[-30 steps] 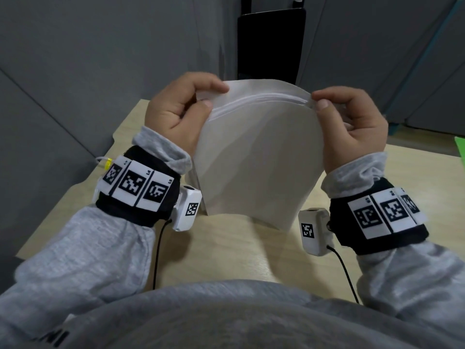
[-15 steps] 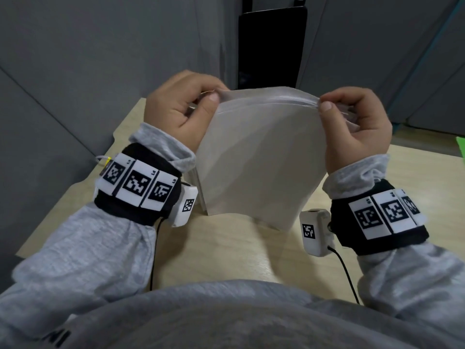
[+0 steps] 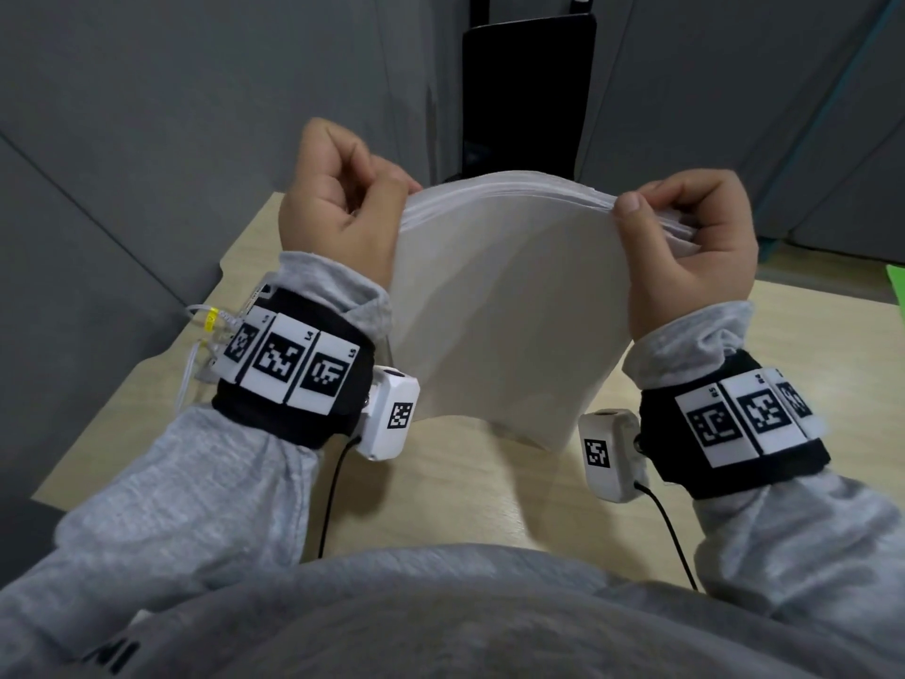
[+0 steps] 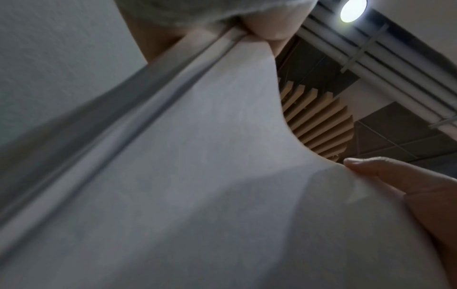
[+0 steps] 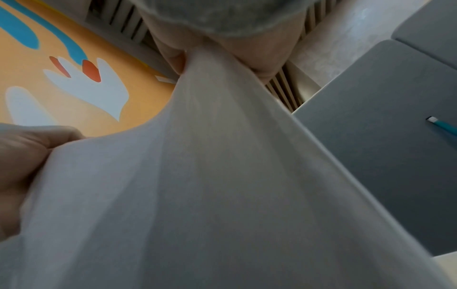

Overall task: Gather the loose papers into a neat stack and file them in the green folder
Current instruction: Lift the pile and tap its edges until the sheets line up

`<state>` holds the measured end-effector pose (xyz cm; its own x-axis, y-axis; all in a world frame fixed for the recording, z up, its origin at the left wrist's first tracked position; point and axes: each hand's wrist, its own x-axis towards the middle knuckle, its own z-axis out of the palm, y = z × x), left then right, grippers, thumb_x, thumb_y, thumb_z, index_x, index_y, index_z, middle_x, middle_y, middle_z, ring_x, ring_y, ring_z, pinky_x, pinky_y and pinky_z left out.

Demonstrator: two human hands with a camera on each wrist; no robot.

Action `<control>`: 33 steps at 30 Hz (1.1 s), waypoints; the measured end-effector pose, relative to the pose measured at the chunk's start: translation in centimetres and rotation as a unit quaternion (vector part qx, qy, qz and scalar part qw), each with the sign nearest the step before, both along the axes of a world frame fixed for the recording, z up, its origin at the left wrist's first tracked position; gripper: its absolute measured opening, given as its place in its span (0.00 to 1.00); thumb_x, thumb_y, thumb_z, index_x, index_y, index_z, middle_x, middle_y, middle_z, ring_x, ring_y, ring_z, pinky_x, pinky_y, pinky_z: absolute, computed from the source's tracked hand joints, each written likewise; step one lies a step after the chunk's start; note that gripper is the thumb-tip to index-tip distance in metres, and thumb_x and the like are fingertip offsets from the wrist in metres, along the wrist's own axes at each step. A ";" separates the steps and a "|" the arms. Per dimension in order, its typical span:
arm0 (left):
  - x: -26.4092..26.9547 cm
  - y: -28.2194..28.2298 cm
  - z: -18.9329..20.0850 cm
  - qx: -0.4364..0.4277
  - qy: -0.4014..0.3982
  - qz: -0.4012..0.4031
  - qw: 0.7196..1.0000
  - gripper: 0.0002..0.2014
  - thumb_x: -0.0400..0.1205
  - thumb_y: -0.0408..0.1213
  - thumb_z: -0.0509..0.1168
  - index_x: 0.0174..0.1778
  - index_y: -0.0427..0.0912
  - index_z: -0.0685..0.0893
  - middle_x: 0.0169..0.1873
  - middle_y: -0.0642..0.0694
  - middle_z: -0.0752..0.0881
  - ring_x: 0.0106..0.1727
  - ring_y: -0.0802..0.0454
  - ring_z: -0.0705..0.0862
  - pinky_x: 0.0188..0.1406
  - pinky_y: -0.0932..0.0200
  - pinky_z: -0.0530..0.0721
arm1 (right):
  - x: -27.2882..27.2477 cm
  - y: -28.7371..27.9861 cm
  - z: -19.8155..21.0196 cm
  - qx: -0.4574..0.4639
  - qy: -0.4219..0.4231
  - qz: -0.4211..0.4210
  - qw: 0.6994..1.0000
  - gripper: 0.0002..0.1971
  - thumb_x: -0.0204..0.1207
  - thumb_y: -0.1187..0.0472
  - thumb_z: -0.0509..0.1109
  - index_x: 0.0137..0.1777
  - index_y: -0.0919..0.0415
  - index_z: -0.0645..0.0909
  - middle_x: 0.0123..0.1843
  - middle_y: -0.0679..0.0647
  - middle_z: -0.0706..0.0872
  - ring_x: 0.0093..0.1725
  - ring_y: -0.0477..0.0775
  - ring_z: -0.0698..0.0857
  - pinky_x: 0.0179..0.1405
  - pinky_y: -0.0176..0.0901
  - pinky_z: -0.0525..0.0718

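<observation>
Above the pale wooden table (image 3: 455, 502), held upright in mid-air: a stack of plain white paper sheets (image 3: 504, 311), top edge bowed into a shallow arch, bottom edge hanging just over the tabletop, whether touching it cannot be told. Blank on the near face, greyish in shadow, with the layered sheet edges showing as fine lines along the top curve. Pinched at the upper left corner by the left hand (image 3: 338, 208), thumb on the near face and fingers curled behind. Pinched at the upper right corner by the right hand (image 3: 695, 247), thumb (image 3: 631, 208) pressed on the near side, fingers curled round the back, where the sheets fan apart slightly. Seen from the left wrist, several loose edges running side by side, not flush. Far right on the table, only a sliver of the bright green folder (image 3: 897, 286), well apart from the sheets.
</observation>
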<state>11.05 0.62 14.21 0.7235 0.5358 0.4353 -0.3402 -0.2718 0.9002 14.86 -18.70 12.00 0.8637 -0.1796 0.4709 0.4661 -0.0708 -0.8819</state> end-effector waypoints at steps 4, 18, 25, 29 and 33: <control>-0.1 0.7 -0.5 -0.044 -0.028 -0.020 0.998 0.18 0.66 0.19 0.50 0.37 0.50 0.70 0.32 0.40 0.83 0.34 0.42 0.81 0.37 0.47 0.80 | 0.2 -0.2 0.0 0.034 0.004 -0.004 0.999 0.10 0.74 0.65 0.72 0.40 0.52 0.74 0.39 0.50 0.81 0.40 0.42 0.82 0.44 0.31 0.80; -0.7 1.7 -3.8 0.120 0.302 -0.066 0.943 0.30 0.73 0.36 0.75 0.70 0.43 0.71 0.39 0.61 0.76 0.46 0.59 0.78 0.35 0.88 0.70 | 1.2 -0.9 -3.6 -0.042 0.270 0.120 0.954 0.09 0.64 0.64 0.81 0.36 0.51 0.85 0.32 0.43 0.90 0.36 0.43 0.89 0.46 0.46 0.87; -0.1 2.2 -2.6 0.077 0.178 -0.021 0.981 0.17 0.69 0.45 0.78 0.50 0.45 0.84 0.33 0.61 0.82 0.32 0.77 0.83 0.26 0.82 0.76 | 1.2 -1.0 -1.7 0.055 0.154 0.082 0.983 0.07 0.62 0.61 0.81 0.35 0.53 0.85 0.30 0.41 0.89 0.34 0.39 0.88 0.35 0.34 0.85; 0.4 3.8 -3.4 0.054 0.207 -0.163 0.963 0.34 0.59 0.46 0.80 0.62 0.50 0.78 0.51 0.54 0.84 0.51 0.66 0.84 0.42 0.74 0.83 | 1.6 -1.6 -3.1 0.066 0.218 0.146 0.963 0.13 0.63 0.59 0.78 0.48 0.54 0.85 0.40 0.45 0.91 0.45 0.47 0.90 0.44 0.43 0.88; 0.8 2.8 -5.5 0.079 0.317 -0.091 0.941 0.23 0.69 0.37 0.78 0.59 0.41 0.82 0.44 0.52 0.84 0.50 0.51 0.85 0.36 0.73 0.77 | 1.3 -0.6 -5.6 -0.100 0.308 0.109 0.940 0.10 0.70 0.57 0.78 0.50 0.54 0.84 0.37 0.41 0.87 0.43 0.48 0.88 0.48 0.44 0.84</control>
